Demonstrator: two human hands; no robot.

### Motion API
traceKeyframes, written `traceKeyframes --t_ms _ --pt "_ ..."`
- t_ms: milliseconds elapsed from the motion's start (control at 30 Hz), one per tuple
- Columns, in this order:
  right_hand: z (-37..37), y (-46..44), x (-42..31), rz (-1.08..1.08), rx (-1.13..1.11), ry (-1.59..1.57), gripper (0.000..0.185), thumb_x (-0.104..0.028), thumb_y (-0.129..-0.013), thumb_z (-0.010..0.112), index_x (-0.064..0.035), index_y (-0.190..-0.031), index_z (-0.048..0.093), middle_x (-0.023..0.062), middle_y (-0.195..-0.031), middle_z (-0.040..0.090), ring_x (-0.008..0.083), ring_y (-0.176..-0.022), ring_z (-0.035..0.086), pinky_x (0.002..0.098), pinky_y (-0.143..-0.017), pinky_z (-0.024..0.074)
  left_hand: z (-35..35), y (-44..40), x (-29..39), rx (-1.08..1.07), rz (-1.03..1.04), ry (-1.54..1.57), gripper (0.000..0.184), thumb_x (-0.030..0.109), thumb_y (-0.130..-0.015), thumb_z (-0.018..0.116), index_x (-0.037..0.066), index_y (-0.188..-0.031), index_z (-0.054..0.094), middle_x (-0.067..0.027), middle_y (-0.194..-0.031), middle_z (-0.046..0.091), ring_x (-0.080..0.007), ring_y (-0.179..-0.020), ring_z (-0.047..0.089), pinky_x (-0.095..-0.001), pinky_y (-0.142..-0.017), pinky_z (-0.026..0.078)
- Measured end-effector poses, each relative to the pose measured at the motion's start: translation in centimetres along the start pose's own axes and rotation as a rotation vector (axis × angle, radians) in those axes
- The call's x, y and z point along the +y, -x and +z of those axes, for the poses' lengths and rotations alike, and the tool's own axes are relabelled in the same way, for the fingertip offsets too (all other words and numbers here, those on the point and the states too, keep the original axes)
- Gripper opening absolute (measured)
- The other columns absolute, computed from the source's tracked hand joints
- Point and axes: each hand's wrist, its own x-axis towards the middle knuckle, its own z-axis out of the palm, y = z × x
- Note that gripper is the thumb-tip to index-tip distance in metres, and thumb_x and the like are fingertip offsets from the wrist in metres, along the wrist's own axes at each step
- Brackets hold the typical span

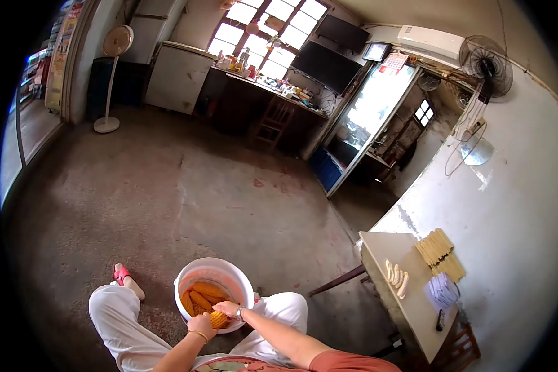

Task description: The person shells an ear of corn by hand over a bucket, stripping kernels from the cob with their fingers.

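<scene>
Corn cob [219, 320], 1 pc: we're clamping L hand [201, 325] + R hand [229, 309] fingers on it, over bucket [237, 273]; axis unclear.

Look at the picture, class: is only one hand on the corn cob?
No, the left hand and right hand both hold the cob over the bucket.

Orange-yellow corn cob [219, 320] — held at white bucket [246, 284] — more cobs [200, 301] inside.

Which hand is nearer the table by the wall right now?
Right. The right hand, on the yellow corn cob, is on the side toward the table; the left hand is farther across, away from it.
</scene>
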Motion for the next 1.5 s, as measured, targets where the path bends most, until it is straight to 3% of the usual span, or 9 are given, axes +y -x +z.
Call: traceKeyframes --t_ms 167,367,500,600,733,833,933,1033,1500 --pt "-0.8 -2.7 1.6 -0.108 0.094 0.282 0.048 -0.047 -0.096 0.045 -0.0032 -0.093 0.063 0.0028 -0.074 0.056 0.0131 -0.058 0.046 0.0277 -0.057 0.0393 -0.4 0.2 0.6 -0.018 -0.013 -0.020 0.055 0.047 -0.074 0.071 0.005 -0.106 0.057 -0.0138 -0.097 0.068 -0.0283 -0.090 0.068 -0.0369 -0.078 0.054" --pt "0.3 0.7 -2.2 -0.084 0.142 0.226 0.054 -0.056 -0.093 0.046 -0.0051 -0.087 0.063 0.0019 -0.071 0.055 0.0117 -0.060 0.047 0.0285 -0.056 0.0389 -1.2 0.6 0.7 0.023 -0.012 -0.059 0.054 0.046 -0.073 0.072 0.005 -0.106 0.057 -0.0134 -0.097 0.068 -0.0276 -0.090 0.068 -0.0365 -0.078 0.054" --pt "-0.3 -3.5 2.3 -0.175 0.278 -0.002 0.056 -0.060 -0.092 0.046 -0.0073 -0.087 0.063 -0.0018 -0.077 0.055 0.0090 -0.066 0.048 0.0240 -0.060 0.0393 -1.3 -0.2 0.0 0.054 -0.042 -0.058 0.054 0.044 -0.072 0.072 0.005 -0.106 0.057 -0.0127 -0.095 0.069 -0.0271 -0.089 0.068 -0.0360 -0.077 0.054" --pt "0.3 0.3 -1.2 -0.214 0.154 -0.024 0.055 -0.059 -0.092 0.046 -0.0071 -0.088 0.062 -0.0024 -0.077 0.055 0.0084 -0.069 0.048 0.0246 -0.064 0.0395 -1.4 -0.8 -0.4 0.057 -0.086 -0.034 0.052 0.043 -0.073 0.071 0.005 -0.106 0.057 -0.0124 -0.095 0.069 -0.0266 -0.088 0.068 -0.0357 -0.077 0.054" --pt "0.1 -2.1 1.6 -0.256 0.157 0.134 0.051 -0.055 -0.094 0.047 -0.0067 -0.089 0.060 -0.0008 -0.076 0.055 0.0090 -0.068 0.049 0.0248 -0.065 0.0409 -1.5 -0.7 -0.3 0.030 -0.058 -0.052 0.052 0.042 -0.074 0.070 0.005 -0.107 0.057 -0.0134 -0.097 0.068 -0.0266 -0.090 0.068 -0.0358 -0.078 0.054" --pt "0.1 -1.0 0.7 -0.122 0.127 0.123 0.051 -0.054 -0.094 0.046 -0.0048 -0.092 0.061 0.0023 -0.082 0.059 0.0122 -0.077 0.053 0.0269 -0.075 0.0429 -1.1 -1.0 -0.3 0.009 -0.058 -0.060 0.054 0.044 -0.074 0.071 0.004 -0.109 0.057 -0.0135 -0.098 0.068 -0.0269 -0.091 0.068 -0.0358 -0.078 0.054" --pt "0.1 -2.6 2.3 -0.325 0.185 0.133 0.055 -0.055 -0.094 0.044 -0.0028 -0.095 0.061 0.0062 -0.090 0.062 0.0162 -0.086 0.056 0.0296 -0.083 0.0423 -0.9 -1.0 -0.1 0.005 -0.055 -0.090 0.056 0.045 -0.074 0.071 0.004 -0.109 0.056 -0.0134 -0.098 0.068 -0.0269 -0.091 0.068 -0.0354 -0.078 0.054" --pt "0.0 -2.3 1.9 -0.275 0.231 0.304 0.057 -0.056 -0.095 0.042 -0.0022 -0.096 0.061 0.0091 -0.093 0.063 0.0191 -0.088 0.058 0.0306 -0.084 0.0422 -1.0 -0.9 0.2 -0.007 -0.052 -0.112 0.055 0.045 -0.075 0.071 0.005 -0.108 0.056 -0.0132 -0.098 0.068 -0.0264 -0.091 0.068 -0.0355 -0.078 0.054" --pt "-0.3 -3.9 4.4 -0.204 0.242 0.170 0.058 -0.052 -0.095 0.043 0.0021 -0.103 0.062 0.0085 -0.092 0.063 0.0182 -0.087 0.057 0.0315 -0.083 0.0426 -0.6 -1.0 0.7 -0.015 -0.030 -0.160 0.051 0.043 -0.076 0.070 0.005 -0.108 0.057 -0.0126 -0.098 0.068 -0.0262 -0.090 0.068 -0.0363 -0.078 0.054"
